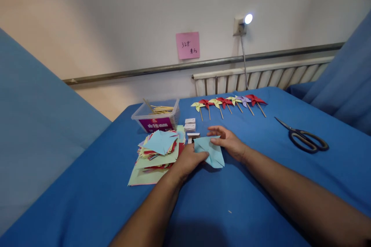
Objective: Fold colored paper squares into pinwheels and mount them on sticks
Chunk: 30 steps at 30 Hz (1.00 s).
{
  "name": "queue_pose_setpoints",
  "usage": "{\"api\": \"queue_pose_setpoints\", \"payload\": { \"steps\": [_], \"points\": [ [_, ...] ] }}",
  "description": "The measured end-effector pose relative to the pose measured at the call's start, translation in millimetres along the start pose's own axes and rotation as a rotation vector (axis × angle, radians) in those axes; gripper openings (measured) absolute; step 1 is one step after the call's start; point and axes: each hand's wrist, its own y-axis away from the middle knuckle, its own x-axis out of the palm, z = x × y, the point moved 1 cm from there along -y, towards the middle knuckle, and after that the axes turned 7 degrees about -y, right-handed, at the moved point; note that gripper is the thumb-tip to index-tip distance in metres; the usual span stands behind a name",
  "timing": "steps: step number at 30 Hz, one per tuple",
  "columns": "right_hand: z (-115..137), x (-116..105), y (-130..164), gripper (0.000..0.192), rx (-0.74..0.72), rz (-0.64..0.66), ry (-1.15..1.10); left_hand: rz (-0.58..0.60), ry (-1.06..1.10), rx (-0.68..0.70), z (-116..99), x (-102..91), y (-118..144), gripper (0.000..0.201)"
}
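From my remote station I record both hands resting on the blue table cover (261,185) near the middle of the view. The left hand (188,161) lies palm down with fingers loosely curled, its fingertips pressing the left edge of a light blue folded paper (213,154); I cannot tell whether any finger is tucked beneath the sheet. The right hand (228,141) sits at the far right side of the same paper, fingers extended and partly spread, the thumb and fingertips touching the paper's far edge rather than closed around it. The paper lies flat on the cover between the two hands. Just left of the left hand is a loose stack of coloured paper squares (158,150), with light blue and green sheets uppermost. Beyond that stack stands a clear plastic box (156,117) holding thin wooden sticks. Small white packets (190,124) lie between the box and the hands. Further away, a row of finished paper pinwheels (227,102) on sticks is laid out in yellow, red and purple. A pair of scissors (304,137) rests well to the right, blades shut. A pink note (188,45) is fixed to the far wall.
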Motion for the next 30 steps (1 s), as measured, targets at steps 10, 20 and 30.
{"api": "queue_pose_setpoints", "payload": {
  "steps": [10, 20, 30],
  "points": [
    [-2, 4, -1, 0.025, -0.050, 0.238, 0.337, 0.035, -0.121, 0.043, 3, -2.1, -3, 0.009],
    [-16, 17, 1, 0.034, 0.029, -0.149, -0.052, -0.182, 0.278, -0.047, 3, 3.4, -7, 0.030],
    [-25, 30, 8, 0.033, -0.059, -0.351, -0.244, -0.115, 0.653, -0.112, 2, 13.9, -4, 0.024]
  ]
}}
